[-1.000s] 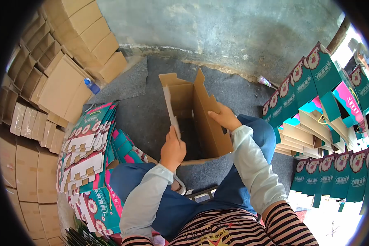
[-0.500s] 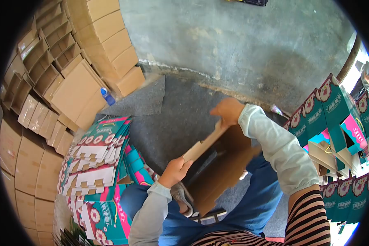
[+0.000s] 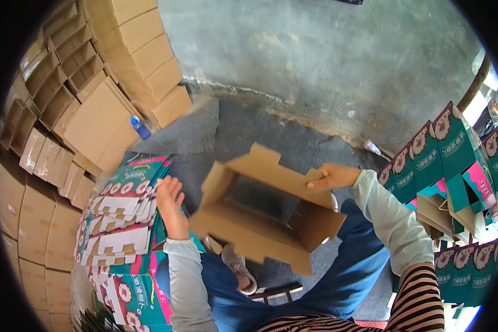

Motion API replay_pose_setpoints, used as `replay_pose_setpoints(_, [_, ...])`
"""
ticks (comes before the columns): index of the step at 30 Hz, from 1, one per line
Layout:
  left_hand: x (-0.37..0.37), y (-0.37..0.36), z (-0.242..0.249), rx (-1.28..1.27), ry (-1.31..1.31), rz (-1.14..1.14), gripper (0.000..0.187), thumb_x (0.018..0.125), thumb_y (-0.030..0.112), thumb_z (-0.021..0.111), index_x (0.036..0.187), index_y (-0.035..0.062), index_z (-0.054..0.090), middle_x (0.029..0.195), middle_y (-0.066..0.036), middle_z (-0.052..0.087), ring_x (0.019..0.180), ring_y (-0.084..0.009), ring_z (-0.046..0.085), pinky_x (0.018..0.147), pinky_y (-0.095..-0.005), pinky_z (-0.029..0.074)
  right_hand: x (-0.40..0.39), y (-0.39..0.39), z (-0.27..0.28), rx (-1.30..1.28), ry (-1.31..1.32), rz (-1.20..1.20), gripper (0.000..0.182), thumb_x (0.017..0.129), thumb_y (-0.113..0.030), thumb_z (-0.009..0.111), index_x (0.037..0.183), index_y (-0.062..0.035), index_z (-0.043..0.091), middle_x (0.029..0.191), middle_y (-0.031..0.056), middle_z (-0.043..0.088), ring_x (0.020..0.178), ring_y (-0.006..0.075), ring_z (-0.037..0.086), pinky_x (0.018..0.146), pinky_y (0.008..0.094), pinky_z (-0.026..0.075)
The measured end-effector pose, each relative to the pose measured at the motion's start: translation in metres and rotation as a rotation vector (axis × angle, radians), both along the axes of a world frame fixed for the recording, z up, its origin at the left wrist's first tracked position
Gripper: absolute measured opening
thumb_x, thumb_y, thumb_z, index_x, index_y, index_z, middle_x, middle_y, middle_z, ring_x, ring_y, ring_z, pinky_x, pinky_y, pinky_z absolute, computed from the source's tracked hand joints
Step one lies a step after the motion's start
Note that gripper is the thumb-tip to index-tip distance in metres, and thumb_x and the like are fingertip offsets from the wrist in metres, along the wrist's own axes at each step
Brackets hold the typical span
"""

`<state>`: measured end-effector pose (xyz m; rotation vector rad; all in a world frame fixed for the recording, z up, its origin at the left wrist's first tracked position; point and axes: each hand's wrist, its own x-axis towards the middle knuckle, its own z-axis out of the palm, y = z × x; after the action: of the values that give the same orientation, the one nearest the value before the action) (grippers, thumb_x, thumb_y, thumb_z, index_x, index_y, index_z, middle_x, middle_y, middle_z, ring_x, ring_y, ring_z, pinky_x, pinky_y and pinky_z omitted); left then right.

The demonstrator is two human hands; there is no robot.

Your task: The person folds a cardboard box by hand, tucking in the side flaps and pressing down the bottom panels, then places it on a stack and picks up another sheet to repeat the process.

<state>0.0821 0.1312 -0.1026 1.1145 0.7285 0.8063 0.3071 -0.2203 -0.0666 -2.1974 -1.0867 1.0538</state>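
Observation:
An opened-out cardboard box (image 3: 260, 235) hangs between my knees, its brown inner walls facing me and its flaps sticking out. Grey floor shows through its middle. My right hand (image 3: 337, 176) pinches the box's upper right edge, thumb on the inner face. On the other side, my left hand (image 3: 172, 209) is held open with fingers spread, just left of the box and apart from it. Close behind that hand lies a pile of flattened green and pink printed cartons (image 3: 122, 232).
Brown cardboard boxes (image 3: 39, 221) are stacked along the left. A blue bottle (image 3: 140, 128) stands by them. Folded green cartons with handles (image 3: 451, 146) are piled at the right. A concrete wall (image 3: 315, 66) closes off the far side.
The box has gone from folded narrow to spread open, its hollow now facing me. My left hand has let go of it and moved left; my right hand has come lower and nearer.

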Motion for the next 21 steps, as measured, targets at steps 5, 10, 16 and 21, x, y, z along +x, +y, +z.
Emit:
replay_pose_setpoints(5, [-0.007,0.001,-0.016,0.338,0.222,0.266,0.070,0.088,0.047,0.058,0.133,-0.0036,0.038,0.131,-0.017,0.046,0.117,-0.0224,0.046,0.097,-0.0319,0.035,-0.035,-0.002,-0.029,0.140,0.175,-0.208,0.043,0.088,-0.042,0.060,0.095,0.0000,0.066,0.075,0.0023,0.063,0.065,0.0120,0.056,0.058,0.0284,0.047])
replay_pose_setpoints(10, [0.004,-0.026,-0.033,0.434,0.458,-0.161,0.066,0.083,0.033,0.068,0.129,-0.0053,0.040,0.121,-0.013,0.052,0.107,-0.0190,0.050,0.083,-0.0281,0.042,-0.067,0.006,-0.049,0.336,0.510,-0.451,0.040,0.090,-0.035,0.059,0.111,-0.0006,0.061,0.091,0.0073,0.067,0.079,0.0165,0.065,0.066,0.0302,0.054])
replay_pose_setpoints(16, [0.020,-0.059,-0.042,0.678,0.412,-0.583,0.058,0.081,0.022,0.066,0.127,-0.0048,0.042,0.112,-0.018,0.060,0.109,-0.0295,0.055,0.094,-0.0353,0.040,-0.084,0.013,-0.055,0.371,0.555,-0.516,0.040,0.091,-0.031,0.058,0.115,0.0010,0.058,0.097,0.0101,0.066,0.083,0.0184,0.066,0.069,0.0299,0.055])
replay_pose_setpoints(21, [0.021,-0.072,-0.042,0.965,0.565,-0.562,0.061,0.077,0.005,0.054,0.134,-0.0049,0.033,0.131,-0.026,0.043,0.121,-0.0380,0.044,0.097,-0.0415,0.040,-0.083,0.010,-0.059,0.435,0.515,-0.563,0.038,0.091,-0.031,0.058,0.109,0.0021,0.061,0.093,0.0084,0.067,0.078,0.0179,0.066,0.066,0.0289,0.054])
